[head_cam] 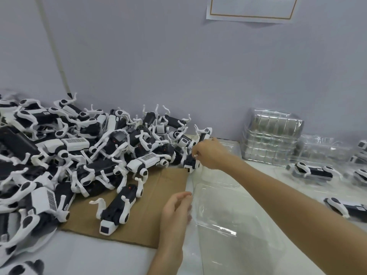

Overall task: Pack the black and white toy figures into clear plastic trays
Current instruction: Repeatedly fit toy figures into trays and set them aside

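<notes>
A person's right hand (206, 153), fingers curled, grips a black and white four-legged plastic toy figure (191, 165) at the right edge of a heap of like figures (79, 151). The left hand (175, 212) lies nearer the camera, fingers bent at the left rim of a clear moulded plastic tray (228, 215) on the white table (99, 259). It appears to pinch the rim, though glare blurs the contact. The heap rests on a flat brown cardboard sheet (158, 205) and is piled against the pale wall (178, 66). One lone figure (119, 207) lies apart on the cardboard, just left of the left hand. At the far right stands a stack of clear plastic trays (272, 135), with filled trays (311, 171) holding figures beside it. A white paper notice (252, 8) hangs on the wall above.
</notes>
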Demonstrator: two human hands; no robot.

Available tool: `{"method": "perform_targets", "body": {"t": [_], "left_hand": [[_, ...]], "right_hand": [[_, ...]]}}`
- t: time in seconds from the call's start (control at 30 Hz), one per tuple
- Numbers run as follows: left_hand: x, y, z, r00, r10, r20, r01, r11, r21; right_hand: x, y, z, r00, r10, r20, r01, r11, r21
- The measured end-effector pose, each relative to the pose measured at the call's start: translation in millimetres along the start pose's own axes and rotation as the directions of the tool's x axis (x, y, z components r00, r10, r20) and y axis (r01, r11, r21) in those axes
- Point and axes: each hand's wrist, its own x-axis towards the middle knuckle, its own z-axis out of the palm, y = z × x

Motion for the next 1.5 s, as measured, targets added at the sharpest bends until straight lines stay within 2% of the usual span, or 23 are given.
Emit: {"method": "perform_targets", "body": {"t": [0.13,0.2,0.27,0.33,0.5,0.57,0.63,0.73,0.87,0.93,1.03,1.1,1.17,1.27,1.33,1.37,1.43,1.5], "left_hand": [[-4.9,1.3,3.8,0.996,0.051,0.076,-0.059,0.993,0.099],[-6.0,0.0,4.1,0.994,0.053,0.094,-0.066,0.987,0.144],[-6.4,-2.2,4.7,0.994,0.045,0.101,-0.063,0.982,0.177],[-5.8,-4.4,5.5,0.993,0.044,0.108,-0.065,0.976,0.206],[-5.7,-5.5,6.3,0.988,0.057,0.144,-0.091,0.966,0.243],[-6.9,-6.5,6.9,0.983,0.057,0.172,-0.1,0.962,0.252],[-8.5,-7.0,8.9,0.979,0.065,0.193,-0.119,0.952,0.283],[-9.4,-7.0,11.3,0.977,0.076,0.199,-0.138,0.937,0.32],[-11.5,-3.2,12.5,0.971,0.142,0.192,-0.191,0.945,0.267],[-14.2,0.9,13.1,0.95,0.229,0.212,-0.276,0.934,0.226],[-21.7,8.6,15.2,0.881,0.398,0.255,-0.45,0.872,0.194],[-26.8,13.1,17.4,0.837,0.476,0.272,-0.527,0.834,0.163],[-31.9,15.2,20.1,0.813,0.494,0.307,-0.555,0.817,0.157],[-35.7,11.9,23.3,0.811,0.474,0.342,-0.552,0.813,0.184],[-37.1,9.5,24.6,0.82,0.473,0.323,-0.544,0.819,0.18],[-38.0,9.1,25.7,0.822,0.486,0.296,-0.546,0.82,0.172],[-40.6,9.1,28.1,0.821,0.527,0.217,-0.561,0.815,0.144],[-43.5,9.0,29.4,0.809,0.573,0.132,-0.587,0.8,0.122]], "right_hand": [[-8.1,9.0,0.1,0.994,0.047,-0.101,-0.04,0.997,0.065],[-9.8,16.7,-2.6,0.965,0.16,-0.209,-0.129,0.98,0.155],[-12.0,28.4,-8.5,0.92,0.28,-0.273,-0.19,0.93,0.314],[-16.0,38.5,-15.6,0.908,0.333,-0.256,-0.192,0.871,0.453],[-35.7,31.8,-28.9,0.908,0.36,-0.213,-0.11,0.697,0.709],[-45.6,26.0,-32.8,0.903,0.388,-0.182,-0.086,0.58,0.81],[-54.5,21.8,-38.8,0.891,0.437,-0.123,-0.078,0.413,0.907],[-65.3,17.2,-55.6,0.849,0.528,0.025,-0.046,0.028,0.999],[-86.7,14.7,-72.7,0.84,0.492,0.227,-0.008,-0.407,0.913],[-100.4,11.1,-76.1,0.857,0.425,0.29,-0.01,-0.551,0.835],[-120.5,2.2,-79.8,0.892,0.311,0.329,-0.062,-0.636,0.769],[-133.8,-5.3,-81.7,0.919,0.208,0.334,-0.119,-0.662,0.74],[-144.9,-12.1,-83.2,0.946,0.118,0.302,-0.152,-0.661,0.735],[-155.6,-18.6,-86.3,0.966,0.111,0.232,-0.138,-0.538,0.832],[-161.3,-22.5,-87.7,0.961,0.198,0.194,-0.102,-0.398,0.912],[-164.9,-24.6,-86.2,0.945,0.276,0.175,-0.091,-0.291,0.952],[-176.3,-31.5,-83.3,0.916,0.394,0.074,-0.09,0.023,0.996],[-189.3,-38.3,-76.7,0.953,0.302,-0.022,-0.055,0.245,0.968]]}}
